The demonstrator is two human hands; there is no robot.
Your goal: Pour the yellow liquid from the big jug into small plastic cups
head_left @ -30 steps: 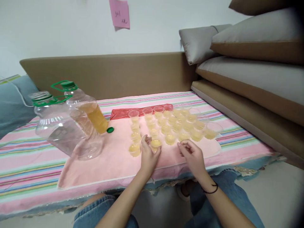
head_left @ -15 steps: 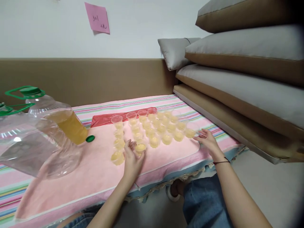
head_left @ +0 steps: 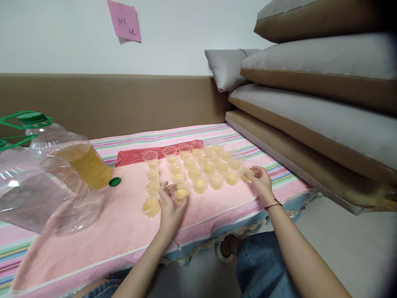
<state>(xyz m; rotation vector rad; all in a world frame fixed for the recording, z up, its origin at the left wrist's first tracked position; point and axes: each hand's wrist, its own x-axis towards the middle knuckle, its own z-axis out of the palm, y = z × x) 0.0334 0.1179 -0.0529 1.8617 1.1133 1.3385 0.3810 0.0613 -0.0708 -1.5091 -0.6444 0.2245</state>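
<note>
Rows of clear plastic cups [head_left: 200, 185] with pale yellow liquid stand on a pink cloth [head_left: 124, 223]. My left hand [head_left: 170, 205] is curled around a cup [head_left: 181, 193] at the front of its row, thumb on the near side and fingers behind. At the right front corner, my right hand [head_left: 261, 182] grips another cup [head_left: 247, 173], its fingers partly covering it. Left of my left hand is a separate column of cups, with the nearest cup [head_left: 151, 207] close to my wrist. Both held cups look upright.
Large clear jugs with green handles are at the left; one jug [head_left: 89, 165] holds yellow liquid. A green cap [head_left: 114, 181] lies beside it. Red plastic [head_left: 132, 157] lies behind the cups. Stacked cushions [head_left: 310, 95] rise at the right, and a low backboard [head_left: 124, 99] runs behind.
My right hand has moved left and closed in on the right corner cup. My left hand stays around its cup. The view has shifted slightly.
</note>
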